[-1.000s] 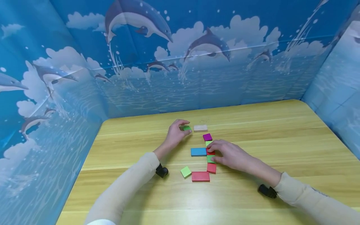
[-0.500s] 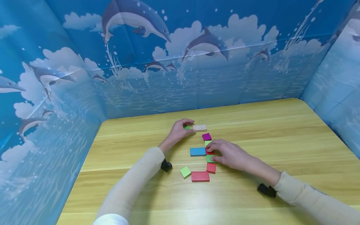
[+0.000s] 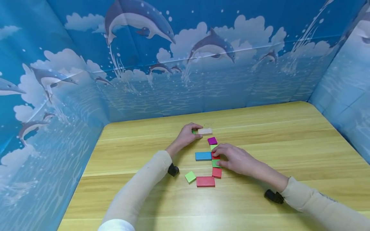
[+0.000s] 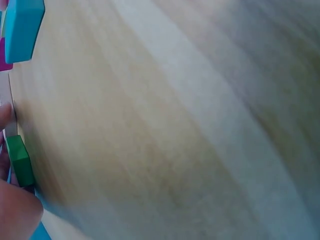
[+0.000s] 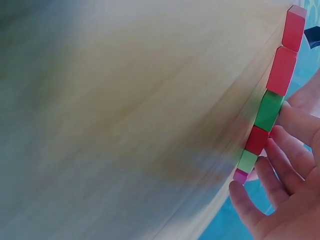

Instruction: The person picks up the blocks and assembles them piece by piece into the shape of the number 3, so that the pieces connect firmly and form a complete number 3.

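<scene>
In the head view my left hand (image 3: pixel 186 135) pinches the left end of a pale wooden block (image 3: pixel 206 131) between thumb and forefinger. A green block (image 3: pixel 194 132) sits inside that grasp, against the pale block's end; the left wrist view also shows this green block (image 4: pixel 20 162). My right hand (image 3: pixel 240 159) rests its loosely bent fingers on a column of small blocks, touching a red block (image 3: pixel 215 157) and a green block (image 3: pixel 215 163). Part of a light green block (image 3: pixel 213 147) shows above them. A purple block (image 3: pixel 212 141) tops the column.
A blue rectangular block (image 3: pixel 203 156) lies left of the column. Below are a red square block (image 3: pixel 216 173), a red rectangular block (image 3: pixel 205 182) and a tilted lime block (image 3: pixel 190 177). A dolphin-print curtain (image 3: pixel 179 93) borders the wooden table (image 3: pixel 260 128).
My left hand has slid right, from around the green block onto the pale block's end; the green block has shifted slightly right to meet it. The right hand has stayed in place.
</scene>
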### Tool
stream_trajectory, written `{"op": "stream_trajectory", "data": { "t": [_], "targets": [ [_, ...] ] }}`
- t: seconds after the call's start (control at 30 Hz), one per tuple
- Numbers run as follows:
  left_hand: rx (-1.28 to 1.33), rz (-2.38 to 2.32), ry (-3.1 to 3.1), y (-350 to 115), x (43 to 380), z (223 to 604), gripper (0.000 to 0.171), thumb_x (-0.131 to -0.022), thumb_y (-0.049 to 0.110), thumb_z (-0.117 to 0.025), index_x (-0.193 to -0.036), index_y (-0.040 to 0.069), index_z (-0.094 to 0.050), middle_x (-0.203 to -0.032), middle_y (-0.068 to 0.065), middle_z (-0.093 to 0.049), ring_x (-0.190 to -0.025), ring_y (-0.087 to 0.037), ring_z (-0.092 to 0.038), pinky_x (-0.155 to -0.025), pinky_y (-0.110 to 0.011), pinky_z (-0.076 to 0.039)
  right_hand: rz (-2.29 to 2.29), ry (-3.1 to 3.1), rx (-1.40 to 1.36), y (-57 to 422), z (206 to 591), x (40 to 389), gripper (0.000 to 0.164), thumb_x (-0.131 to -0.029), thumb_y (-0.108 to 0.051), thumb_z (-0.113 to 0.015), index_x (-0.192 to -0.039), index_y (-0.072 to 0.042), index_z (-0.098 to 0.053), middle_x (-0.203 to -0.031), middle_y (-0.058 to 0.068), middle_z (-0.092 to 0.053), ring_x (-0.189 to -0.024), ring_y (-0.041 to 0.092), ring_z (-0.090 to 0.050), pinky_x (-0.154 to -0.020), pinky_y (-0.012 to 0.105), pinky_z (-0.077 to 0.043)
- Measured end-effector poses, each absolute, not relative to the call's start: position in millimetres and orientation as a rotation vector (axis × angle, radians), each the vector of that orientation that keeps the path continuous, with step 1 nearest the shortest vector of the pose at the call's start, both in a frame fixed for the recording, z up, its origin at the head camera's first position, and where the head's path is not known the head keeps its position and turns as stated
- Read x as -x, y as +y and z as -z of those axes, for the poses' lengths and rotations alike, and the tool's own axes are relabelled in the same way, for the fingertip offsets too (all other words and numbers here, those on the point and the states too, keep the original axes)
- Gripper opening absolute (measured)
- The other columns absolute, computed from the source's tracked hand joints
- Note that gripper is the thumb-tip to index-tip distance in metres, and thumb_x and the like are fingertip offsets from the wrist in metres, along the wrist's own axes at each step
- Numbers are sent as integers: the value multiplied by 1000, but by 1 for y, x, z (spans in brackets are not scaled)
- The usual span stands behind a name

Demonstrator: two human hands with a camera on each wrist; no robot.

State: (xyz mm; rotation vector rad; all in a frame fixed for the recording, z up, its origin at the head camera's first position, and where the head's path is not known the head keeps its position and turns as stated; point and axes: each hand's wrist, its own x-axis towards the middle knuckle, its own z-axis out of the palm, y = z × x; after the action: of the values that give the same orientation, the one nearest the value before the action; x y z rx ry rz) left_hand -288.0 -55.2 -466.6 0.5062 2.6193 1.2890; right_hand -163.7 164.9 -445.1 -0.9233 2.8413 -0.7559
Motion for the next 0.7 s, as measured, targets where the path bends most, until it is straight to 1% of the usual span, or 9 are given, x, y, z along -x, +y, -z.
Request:
{"op": "stream_trajectory", "data": {
  "t": [0.2, 0.5, 0.7],
  "targets": [
    [-506, -1258, 2632, -58, 286, 467, 32, -90, 10, -72, -121, 9, -68, -116, -5, -61, -104, -19, -54, -94, -34, -45, 750, 2837, 906, 164, 444, 163, 28, -86, -20, -77, -113, -14, -72, -124, 0, -61, -117, 25, -56, -92, 47, -50],
    [-501, -1287, 2620, -63, 282, 468, 30, -91, 12, -71, -121, 11, -68, -117, -3, -60, -103, -18, -54, -92, -34, -45, 751, 2832, 894, 164, 444, 163, 27, -87, -21, -76, -114, -15, -71, -125, 0, -60, -118, 25, -55, -92, 47, -49],
    [-521, -1299, 2604, -68, 279, 468, 30, -91, 10, -70, -121, 10, -68, -119, -3, -60, -105, -18, -54, -94, -34, -44, 752, 2834, 892, 165, 444, 163, 28, -87, -21, -76, -114, -15, -71, -125, -1, -60, -118, 25, -55, -92, 47, -49]
  ]
}}
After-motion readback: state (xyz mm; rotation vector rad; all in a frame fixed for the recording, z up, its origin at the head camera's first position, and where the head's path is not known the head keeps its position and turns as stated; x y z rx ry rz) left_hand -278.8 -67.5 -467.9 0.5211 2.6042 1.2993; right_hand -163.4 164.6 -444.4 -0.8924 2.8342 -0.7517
